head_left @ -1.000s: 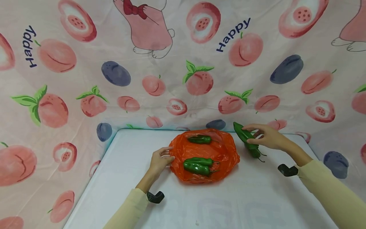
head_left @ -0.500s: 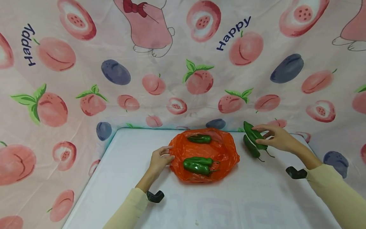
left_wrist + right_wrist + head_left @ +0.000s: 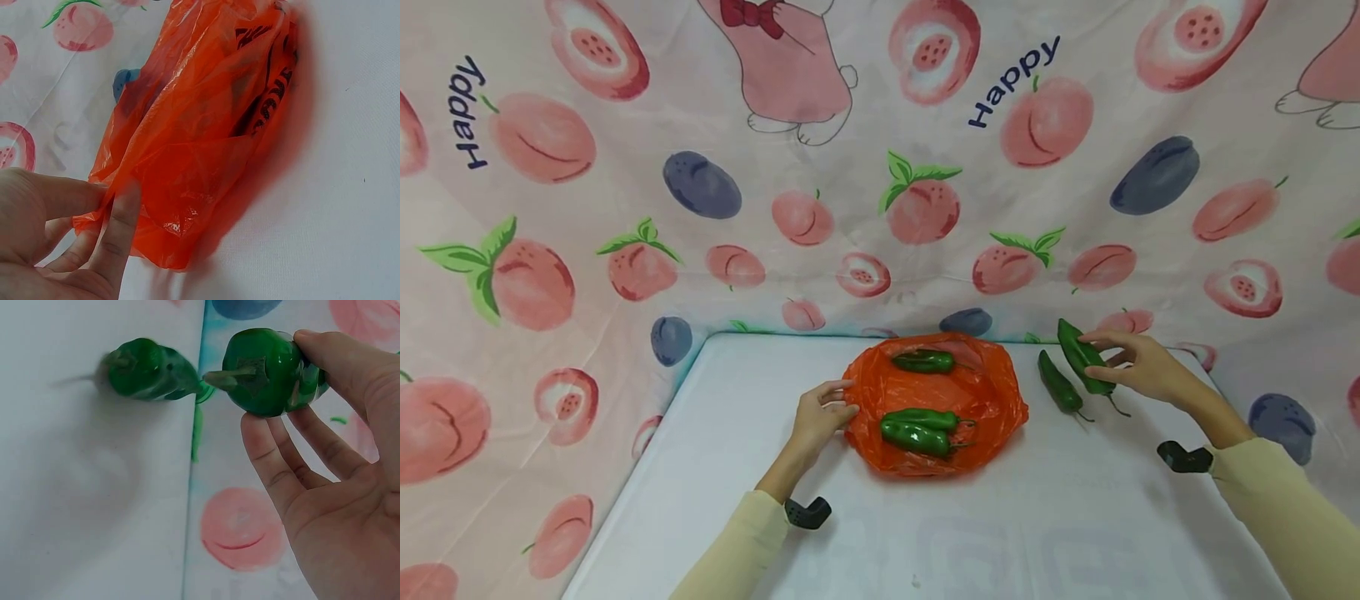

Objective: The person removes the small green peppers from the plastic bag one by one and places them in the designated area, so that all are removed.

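In the head view, an orange-red plastic bag [image 3: 992,400] lies on the white table, its mouth spread open. My left hand [image 3: 817,418] is at its left rim, and in the left wrist view its thumb and fingers pinch the thin plastic. Several green peppers are in the bag: one pepper [image 3: 925,361] toward the back, others [image 3: 917,433] side by side near the front. On the right, my right hand [image 3: 1138,364] holds a green pepper [image 3: 259,375] between thumb and fingers, stem toward the right wrist camera. Another green pepper [image 3: 1060,385] lies on the table just left of it.
The white table [image 3: 760,550] ends at a back edge against a hanging cloth [image 3: 842,167] printed with peaches and plums. A black device [image 3: 807,512] sits at the left wrist and another black device [image 3: 1183,457] at the right.
My right hand has moved right with its pepper, away from the bag. The other pepper, earlier overlapped by it, now lies apart on the table. The left hand stays at the bag's rim.
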`<act>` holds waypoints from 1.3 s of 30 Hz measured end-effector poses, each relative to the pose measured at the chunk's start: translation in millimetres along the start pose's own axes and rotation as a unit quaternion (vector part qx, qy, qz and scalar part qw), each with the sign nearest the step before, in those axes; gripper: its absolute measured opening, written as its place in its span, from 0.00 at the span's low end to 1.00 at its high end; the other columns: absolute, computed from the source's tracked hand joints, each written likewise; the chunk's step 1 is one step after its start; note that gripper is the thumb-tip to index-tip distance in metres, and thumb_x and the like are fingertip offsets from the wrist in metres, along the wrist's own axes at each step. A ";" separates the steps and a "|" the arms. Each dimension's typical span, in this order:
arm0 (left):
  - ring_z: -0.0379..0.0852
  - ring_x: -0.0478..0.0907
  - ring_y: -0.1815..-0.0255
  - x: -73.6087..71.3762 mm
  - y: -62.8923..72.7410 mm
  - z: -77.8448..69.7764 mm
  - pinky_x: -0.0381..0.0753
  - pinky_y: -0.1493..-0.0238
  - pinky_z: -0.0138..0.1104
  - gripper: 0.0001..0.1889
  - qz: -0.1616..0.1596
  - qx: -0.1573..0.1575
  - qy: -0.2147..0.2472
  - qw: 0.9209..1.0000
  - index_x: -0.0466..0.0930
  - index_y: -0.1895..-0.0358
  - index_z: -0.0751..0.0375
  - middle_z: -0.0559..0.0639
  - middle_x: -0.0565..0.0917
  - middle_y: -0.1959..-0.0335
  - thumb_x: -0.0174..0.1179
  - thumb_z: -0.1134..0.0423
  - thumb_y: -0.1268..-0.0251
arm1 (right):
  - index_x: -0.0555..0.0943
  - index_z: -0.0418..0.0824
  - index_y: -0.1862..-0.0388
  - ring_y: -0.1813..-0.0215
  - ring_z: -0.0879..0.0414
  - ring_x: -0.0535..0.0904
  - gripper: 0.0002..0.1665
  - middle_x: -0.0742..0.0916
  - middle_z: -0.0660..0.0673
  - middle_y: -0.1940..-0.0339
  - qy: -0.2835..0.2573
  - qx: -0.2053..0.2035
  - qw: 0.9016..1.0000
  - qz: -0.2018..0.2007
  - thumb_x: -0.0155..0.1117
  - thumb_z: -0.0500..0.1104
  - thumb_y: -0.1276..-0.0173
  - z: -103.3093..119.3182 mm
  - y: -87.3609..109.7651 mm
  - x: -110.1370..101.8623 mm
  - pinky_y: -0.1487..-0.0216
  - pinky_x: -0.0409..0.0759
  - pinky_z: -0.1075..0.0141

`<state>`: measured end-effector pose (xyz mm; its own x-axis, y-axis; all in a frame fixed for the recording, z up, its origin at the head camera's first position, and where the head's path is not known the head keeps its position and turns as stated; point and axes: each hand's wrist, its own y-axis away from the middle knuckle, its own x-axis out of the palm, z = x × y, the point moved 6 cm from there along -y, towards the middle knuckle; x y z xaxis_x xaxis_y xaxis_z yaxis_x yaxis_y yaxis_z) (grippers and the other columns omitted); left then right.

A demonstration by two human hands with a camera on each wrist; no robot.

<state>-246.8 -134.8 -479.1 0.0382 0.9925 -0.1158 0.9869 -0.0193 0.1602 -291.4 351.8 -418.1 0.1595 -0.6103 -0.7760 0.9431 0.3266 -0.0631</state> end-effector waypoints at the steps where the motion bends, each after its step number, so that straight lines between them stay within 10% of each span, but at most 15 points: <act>1: 0.49 0.85 0.64 0.0 -0.1 -0.4 0.89 0.53 0.48 0.23 -0.001 0.000 -0.001 1.000 0.78 0.35 0.70 0.66 0.80 0.49 0.65 0.76 0.34 | 0.77 0.37 0.31 0.50 0.37 0.84 0.33 0.82 0.30 0.40 0.000 0.003 1.000 -0.002 0.75 0.46 0.32 -3.2 0.0 0.7 0.58 0.86 0.56; 22: 0.51 0.85 0.61 0.7 -1.8 -3.0 0.87 0.50 0.51 0.24 0.002 -0.004 0.001 1.000 0.77 0.35 0.70 0.67 0.79 0.48 0.65 0.76 0.34 | 0.72 0.40 0.26 0.46 0.32 0.82 0.38 0.79 0.27 0.38 -0.029 0.082 0.996 -0.004 0.70 0.55 0.29 -57.3 -0.3 14.7 0.53 0.85 0.49; 39: 0.44 0.85 0.65 -2.2 -24.1 33.4 0.90 0.59 0.40 0.24 -0.017 -0.002 0.003 1.000 0.81 0.37 0.61 0.62 0.80 0.49 0.69 0.74 0.36 | 0.70 0.38 0.25 0.41 0.28 0.78 0.38 0.77 0.24 0.35 -0.046 0.113 0.992 0.013 0.67 0.55 0.26 -77.9 1.4 37.5 0.48 0.85 0.43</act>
<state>-265.4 -140.6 -515.5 0.0028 0.9933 -0.1151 0.9871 0.0157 0.1592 -306.8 385.7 -496.1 0.2007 -0.6699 -0.7148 0.9780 0.1792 0.1067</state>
